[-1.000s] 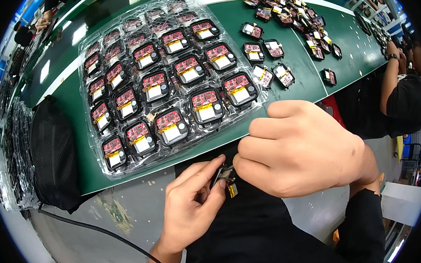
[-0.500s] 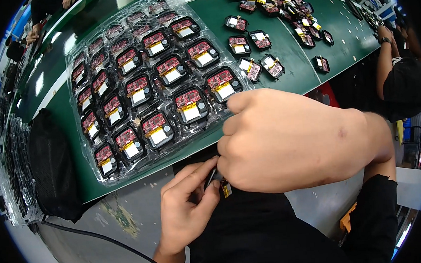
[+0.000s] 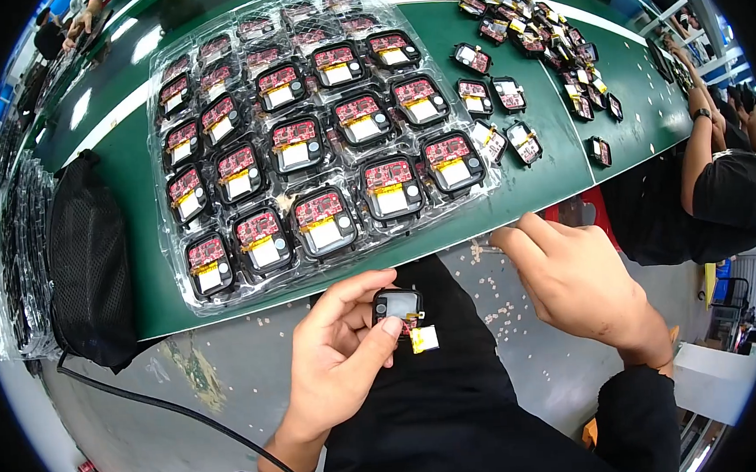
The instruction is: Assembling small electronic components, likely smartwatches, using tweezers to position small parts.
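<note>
My left hand pinches a small black module over my lap, at six o'clock of the blister tray; my right hand, loosely curled and empty, nears the worktop edge. Best gripped by its rim, dangling yellow tab untouched.

**Left hand pinched, right hand loosely curled**

The left hand rises from the lower edge, wrist bent, thumb and forefinger pinched together with the other fingers curled beneath. The right hand sits apart to its right, back upward, fingers loosely bent, forefinger extended leftward, dark sleeve at the wrist.
</note>
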A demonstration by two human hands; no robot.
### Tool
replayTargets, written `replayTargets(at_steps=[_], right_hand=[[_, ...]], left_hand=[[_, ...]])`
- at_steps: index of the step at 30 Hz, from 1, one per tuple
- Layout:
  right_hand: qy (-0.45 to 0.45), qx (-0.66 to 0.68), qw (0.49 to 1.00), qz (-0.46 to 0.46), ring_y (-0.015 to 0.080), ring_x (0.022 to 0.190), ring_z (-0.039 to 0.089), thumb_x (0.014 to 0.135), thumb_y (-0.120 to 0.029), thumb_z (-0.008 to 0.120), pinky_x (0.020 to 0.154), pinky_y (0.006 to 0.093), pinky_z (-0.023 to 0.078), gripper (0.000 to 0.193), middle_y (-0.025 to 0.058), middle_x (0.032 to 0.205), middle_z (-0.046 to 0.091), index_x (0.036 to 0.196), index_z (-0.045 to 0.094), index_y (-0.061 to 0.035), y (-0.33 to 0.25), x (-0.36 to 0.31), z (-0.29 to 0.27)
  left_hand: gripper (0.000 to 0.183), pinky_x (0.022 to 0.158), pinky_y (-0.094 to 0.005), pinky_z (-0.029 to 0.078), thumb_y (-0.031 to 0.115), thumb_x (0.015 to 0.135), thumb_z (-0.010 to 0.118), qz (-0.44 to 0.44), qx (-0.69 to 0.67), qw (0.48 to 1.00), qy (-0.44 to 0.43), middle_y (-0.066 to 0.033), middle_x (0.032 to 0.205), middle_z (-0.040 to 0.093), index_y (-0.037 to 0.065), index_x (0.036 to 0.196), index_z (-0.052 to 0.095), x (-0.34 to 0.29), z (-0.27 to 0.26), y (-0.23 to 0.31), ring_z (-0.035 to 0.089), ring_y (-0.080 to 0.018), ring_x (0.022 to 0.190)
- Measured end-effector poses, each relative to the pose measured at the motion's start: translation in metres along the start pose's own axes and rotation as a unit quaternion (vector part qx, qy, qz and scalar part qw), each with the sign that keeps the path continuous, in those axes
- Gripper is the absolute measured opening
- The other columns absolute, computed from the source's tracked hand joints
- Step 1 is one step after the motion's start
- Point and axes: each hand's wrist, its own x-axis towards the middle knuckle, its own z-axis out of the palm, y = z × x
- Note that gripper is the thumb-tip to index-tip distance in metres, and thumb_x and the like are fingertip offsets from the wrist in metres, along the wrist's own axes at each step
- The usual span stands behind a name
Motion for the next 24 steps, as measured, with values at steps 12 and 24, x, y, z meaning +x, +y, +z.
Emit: replayTargets(at_steps=[12,24], right_hand=[[0.010,0.763,0.643,0.067,-0.0018,0.064,0.042,0.092,-0.007,0.076,0.053,0.0201,0.031,0.032,0.0000,0.096,0.065,0.113,0.052,-0.0041,-0.043,-0.001,0.076],[0.187,0.440,0.877,-0.044,0.0166,0.067,0.069,0.085,0.002,0.076,0.056,0.0289,0.053,0.027,0.0104,0.091,0.073,0.110,0.069,-0.0021,-0.041,0.005,0.054]], left_hand=[[0.040,0.075,-0.0231,0.051,-0.010,0.095,0.061,0.079,-0.026,0.996,0.019,-0.0121,0.114,0.065,-0.005,0.133,0.051,-0.001,0.012,-0.014,0.062,-0.0093,0.093],[0.037,0.063,-0.0186,0.046,-0.010,0.094,0.063,0.077,0.035,0.996,0.023,-0.0057,0.097,0.065,-0.004,0.129,0.054,-0.003,0.010,-0.017,0.057,-0.0032,0.076]])
